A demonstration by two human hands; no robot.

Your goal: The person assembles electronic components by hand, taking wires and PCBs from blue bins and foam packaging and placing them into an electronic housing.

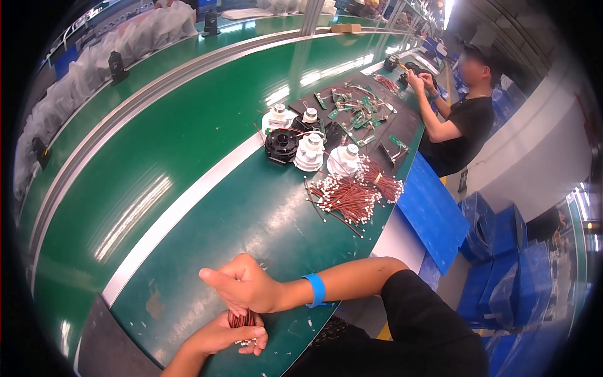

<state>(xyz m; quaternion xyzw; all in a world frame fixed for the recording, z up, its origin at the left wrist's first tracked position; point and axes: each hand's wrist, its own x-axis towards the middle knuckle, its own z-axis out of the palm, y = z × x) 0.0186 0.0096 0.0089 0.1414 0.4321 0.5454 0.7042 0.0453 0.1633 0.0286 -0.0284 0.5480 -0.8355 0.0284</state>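
My left hand [233, 334], low in the head view, is closed around a bundle of red-brown wires [241, 319]. Small white connectors poke out by its fingertips. Just above it, my right hand [246, 284] has its fingers curled down against the top of the bundle and its thumb sticking out to the left. What those curled fingers grip is hidden. A blue band [315, 289] circles the right wrist. Farther up the bench lie a loose pile of similar wires [347, 200] and a tied bundle of wires [379, 179].
White motor-like units [309, 152] and a black round housing [281, 146] stand beyond the wires. Several green circuit boards [361, 110] cover a dark mat. A green conveyor [169, 138] runs along the left. At right are a blue panel [433, 210] and a co-worker [461, 119] handling something.
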